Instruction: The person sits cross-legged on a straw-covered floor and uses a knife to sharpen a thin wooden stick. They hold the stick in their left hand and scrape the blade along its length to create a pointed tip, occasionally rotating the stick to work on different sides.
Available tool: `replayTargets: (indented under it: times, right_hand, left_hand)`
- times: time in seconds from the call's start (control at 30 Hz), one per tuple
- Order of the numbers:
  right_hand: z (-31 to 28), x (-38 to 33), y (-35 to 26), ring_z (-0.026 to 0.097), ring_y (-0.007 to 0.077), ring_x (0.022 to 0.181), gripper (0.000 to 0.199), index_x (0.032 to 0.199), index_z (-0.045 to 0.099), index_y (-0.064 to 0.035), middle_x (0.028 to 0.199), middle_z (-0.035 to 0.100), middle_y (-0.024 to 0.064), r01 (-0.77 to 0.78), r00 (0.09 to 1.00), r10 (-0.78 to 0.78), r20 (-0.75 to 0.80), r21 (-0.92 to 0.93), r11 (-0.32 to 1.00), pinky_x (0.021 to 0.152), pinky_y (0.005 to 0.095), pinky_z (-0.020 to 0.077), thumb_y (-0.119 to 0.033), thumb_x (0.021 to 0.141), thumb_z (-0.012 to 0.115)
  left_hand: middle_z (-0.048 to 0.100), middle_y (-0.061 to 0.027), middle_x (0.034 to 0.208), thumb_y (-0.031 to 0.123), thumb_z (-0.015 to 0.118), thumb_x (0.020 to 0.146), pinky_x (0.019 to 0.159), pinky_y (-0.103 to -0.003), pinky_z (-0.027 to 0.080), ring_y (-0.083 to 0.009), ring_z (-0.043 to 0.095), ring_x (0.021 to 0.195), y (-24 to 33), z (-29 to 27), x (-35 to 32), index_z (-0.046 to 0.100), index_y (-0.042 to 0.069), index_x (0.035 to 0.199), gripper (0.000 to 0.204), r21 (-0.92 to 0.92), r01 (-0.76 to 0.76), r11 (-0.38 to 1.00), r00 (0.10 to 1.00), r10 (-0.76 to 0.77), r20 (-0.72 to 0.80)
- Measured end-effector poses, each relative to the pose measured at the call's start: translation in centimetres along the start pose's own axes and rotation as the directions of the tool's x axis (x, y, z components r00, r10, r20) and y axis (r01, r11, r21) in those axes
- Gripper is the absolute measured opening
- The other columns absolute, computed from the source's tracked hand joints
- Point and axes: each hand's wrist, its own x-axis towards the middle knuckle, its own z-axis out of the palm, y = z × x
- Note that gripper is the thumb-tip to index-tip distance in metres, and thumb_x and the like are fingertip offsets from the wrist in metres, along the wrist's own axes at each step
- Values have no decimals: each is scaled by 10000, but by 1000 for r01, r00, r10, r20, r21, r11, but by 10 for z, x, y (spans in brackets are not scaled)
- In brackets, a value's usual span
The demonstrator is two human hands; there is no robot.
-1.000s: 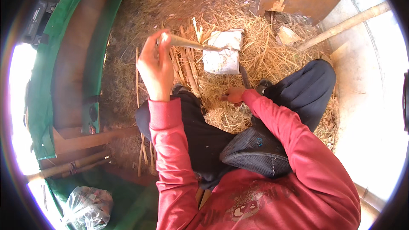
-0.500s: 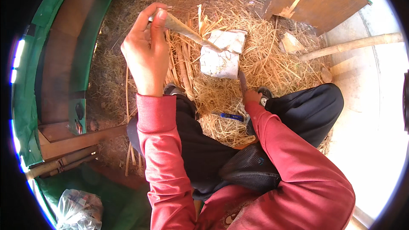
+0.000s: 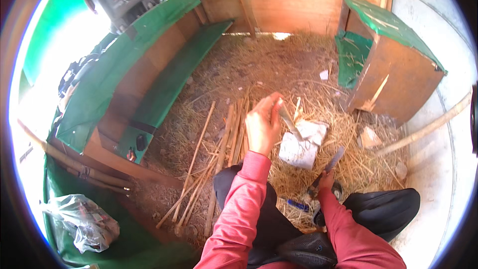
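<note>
- My left hand (image 3: 262,128) has its grip closed around the upper end of a thin stick (image 3: 290,122); the thumb and fingers pinch it near the top, and the stick slants down to the right, its lower end over the pale block (image 3: 301,145) that lies on the straw (image 3: 348,159).
- My right hand (image 3: 326,182) is wrapped around the handle of a knife (image 3: 332,162), low by my knee, blade pointing up and to the right, apart from the stick.
- The stick is held up in the air in front of me, above the block, with the bundle of sticks (image 3: 234,134) lying on the ground just to its left.
- As I judge it, the step in hand is trimming this stick on the block. To do it well I would set the lower end firmly on the block first, so the cut meets something solid rather than loose straw.
- I would keep the left fingers high on the stick, well away from where the blade lands.
- I would angle the blade away from my legs (image 3: 383,209), which sit close on both sides.
- Short, shallow strokes seem safer: the stick is thin and may split.
- The green bench (image 3: 169,84) and the wooden box (image 3: 393,65) are well apart and out of the way.
</note>
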Motion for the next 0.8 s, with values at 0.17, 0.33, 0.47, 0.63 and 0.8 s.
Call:
replayTargets:
  times: [0.17, 0.33, 0.47, 0.63, 0.8]
  right_hand:
    - [-25, 120, -20, 656, 362, 912, 310, 1235, 544, -16, 1001, 675, 175, -161, 972, 211, 101, 944, 289, 871, 495, 531, -243, 1027, 512]
    - [-124, 182, -33, 645, 304, 880, 203, 1097, 584, -13, 931, 655, 173, -675, 738, -188, 648, 708, -209, 847, 514, 569, -191, 1041, 506]
    - [-150, 110, -109, 658, 278, 867, 268, 1099, 587, 12, 952, 665, 154, -759, 645, -22, 764, 644, 98, 803, 507, 599, -244, 1046, 527]
    - [-151, 130, -33, 698, 262, 720, 324, 891, 670, 12, 763, 689, 146, -779, 328, -167, 930, 366, 508, 627, 443, 571, -271, 1019, 576]
    - [-134, 107, -37, 642, 262, 564, 259, 834, 632, 12, 603, 593, 113, -380, 617, 202, 761, 63, 923, 523, 407, 543, -197, 982, 592]
  left_hand:
    - [724, -164, 1012, 148, 654, 955, 746, -390, 558, -345, 719, 890, 20, -5, 1, 704, 50, 1088, 172, -65, 63, 996, 997, -60, 46]
    - [752, -167, 1031, 176, 654, 974, 821, -363, 553, -266, 740, 942, 10, 4, -3, 730, 62, 1116, 198, -49, -17, 999, 999, 16, -36]
    - [742, -170, 978, 162, 651, 969, 757, -371, 551, -279, 735, 870, -1, -17, -10, 718, 56, 1093, 176, 21, 53, 998, 999, -53, -3]
    - [729, -134, 846, 207, 637, 990, 657, -310, 510, -136, 646, 672, 5, 3, -3, 726, 72, 1086, 188, -17, -28, 999, 998, 27, -57]
    - [711, -136, 820, 215, 631, 993, 640, -323, 500, -139, 631, 646, 3, 6, -1, 718, 75, 1089, 191, -15, -67, 998, 997, 67, -30]
